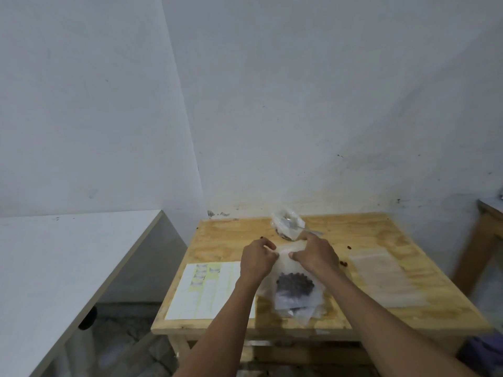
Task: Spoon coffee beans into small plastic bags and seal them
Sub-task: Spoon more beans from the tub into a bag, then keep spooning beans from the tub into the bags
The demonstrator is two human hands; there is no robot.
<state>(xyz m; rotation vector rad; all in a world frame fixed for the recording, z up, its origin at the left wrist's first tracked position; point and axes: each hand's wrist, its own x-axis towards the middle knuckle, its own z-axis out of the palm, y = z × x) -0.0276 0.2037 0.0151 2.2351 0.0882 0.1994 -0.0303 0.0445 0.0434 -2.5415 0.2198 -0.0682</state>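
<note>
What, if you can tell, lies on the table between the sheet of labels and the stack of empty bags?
In the head view, the small bag holding coffee beans lies there, its top pinched by the left hand and right hand.

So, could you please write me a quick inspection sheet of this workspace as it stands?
Surface: wooden table, bare plywood top, set against the wall.
Job's things: small bag with coffee beans lies flat, its top edge between both hands; bean sack at the far edge, a spoon handle sticking out; empty bags stacked at right.
Clutter: label sheet at left; loose beans scattered by the right hand.
Grippers: left hand and right hand pinch the bag's top.
Cables: nothing seen.
Surroundings: white desk at left, second table at right, grey walls.
</note>
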